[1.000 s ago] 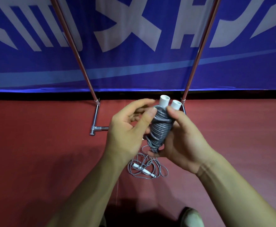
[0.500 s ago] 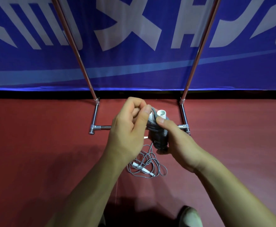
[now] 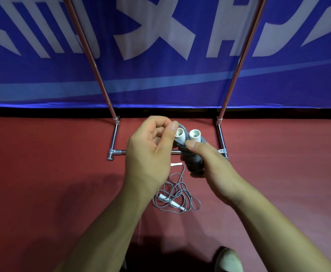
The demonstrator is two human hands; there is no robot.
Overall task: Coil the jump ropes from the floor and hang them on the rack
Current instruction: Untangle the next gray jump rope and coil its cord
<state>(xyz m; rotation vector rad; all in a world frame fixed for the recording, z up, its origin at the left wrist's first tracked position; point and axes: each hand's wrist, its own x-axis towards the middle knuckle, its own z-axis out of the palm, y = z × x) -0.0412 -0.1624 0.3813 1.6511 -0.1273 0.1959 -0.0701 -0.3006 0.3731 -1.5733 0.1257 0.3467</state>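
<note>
A grey jump rope (image 3: 192, 158) is wound tightly around its two white handles, whose open ends point up toward me. My right hand (image 3: 211, 167) grips this bundle from the right, thumb across the top coils. My left hand (image 3: 150, 152) pinches the rope's grey end beside the left handle. A second grey jump rope (image 3: 177, 195) with white handles lies in a loose tangle on the red floor below my hands. The chrome rack (image 3: 114, 152) stands just beyond, its two poles rising out of view.
A blue banner (image 3: 160, 79) with white lettering hangs behind the rack. The rack's low crossbar and feet sit on the red floor (image 3: 42, 173). My shoe (image 3: 227, 260) shows at the bottom edge.
Both hands dropped lower with the wound rope and tilted it, so the handle openings now face me. My left thumb and finger closed onto the rope end.
</note>
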